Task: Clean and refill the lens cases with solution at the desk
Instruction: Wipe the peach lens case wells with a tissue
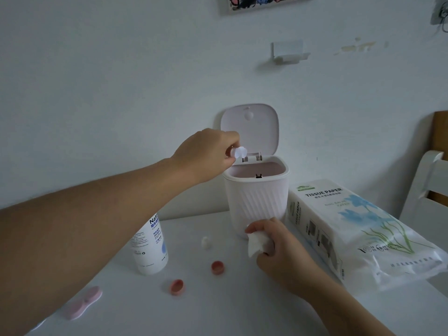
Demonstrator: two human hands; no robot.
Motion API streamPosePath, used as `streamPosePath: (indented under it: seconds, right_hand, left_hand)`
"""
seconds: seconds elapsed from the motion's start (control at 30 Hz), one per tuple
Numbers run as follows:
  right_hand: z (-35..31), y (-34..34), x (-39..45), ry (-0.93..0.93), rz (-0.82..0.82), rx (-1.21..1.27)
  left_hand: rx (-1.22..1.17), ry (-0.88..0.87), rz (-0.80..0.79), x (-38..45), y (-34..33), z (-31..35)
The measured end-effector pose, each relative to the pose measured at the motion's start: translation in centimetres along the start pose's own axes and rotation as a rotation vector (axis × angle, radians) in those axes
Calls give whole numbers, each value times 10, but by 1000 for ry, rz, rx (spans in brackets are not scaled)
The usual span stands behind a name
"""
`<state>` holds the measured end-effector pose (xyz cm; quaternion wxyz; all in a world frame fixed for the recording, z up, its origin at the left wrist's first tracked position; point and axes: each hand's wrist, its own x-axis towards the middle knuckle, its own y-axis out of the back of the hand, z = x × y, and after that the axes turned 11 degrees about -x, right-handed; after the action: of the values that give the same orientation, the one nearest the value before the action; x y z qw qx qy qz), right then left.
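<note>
Left hand (208, 154) pinches white lens case (238, 152) over open bin (257, 190), tipped, likely to dump old solution. Right hand (274, 243) clutches crumpled tissue (257, 242) low on desk (242, 306), ready for wiping. Two pink caps (217, 267) lie off, near solution bottle (150, 248).

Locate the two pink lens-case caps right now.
Head view: both pink caps lie apart on the desk, between the solution bottle and the right hand.
</note>
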<state>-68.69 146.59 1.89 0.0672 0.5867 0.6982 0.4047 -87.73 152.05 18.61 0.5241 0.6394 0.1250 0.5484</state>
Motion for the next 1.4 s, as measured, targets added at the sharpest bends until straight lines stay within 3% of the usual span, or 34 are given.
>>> streamPosePath:
  seconds: [0.17,0.37,0.6,0.73,0.9,1.2,1.4]
  right_hand:
    - [-5,2,-1,-9,23,11]
    - [-2,-2,1,-17,198,-2]
    - [-14,1,-4,-6,153,205]
    - [-27,0,-9,49,129,108]
    - [-26,-9,-8,100,188,79]
    - [-33,-18,-14,112,-129,358]
    - [-31,-9,-15,-33,-262,640]
  left_hand:
    - [-269,60,207,-26,2,3]
    - [-512,167,384,-93,-2,11]
    - [-926,439,236,-172,-31,21]
    - [-1142,528,171,-195,-43,18]
    - [-1207,525,100,-207,-48,10]
    - [-1259,607,73,-207,-59,13]
    - [-1245,566,93,-207,-57,11]
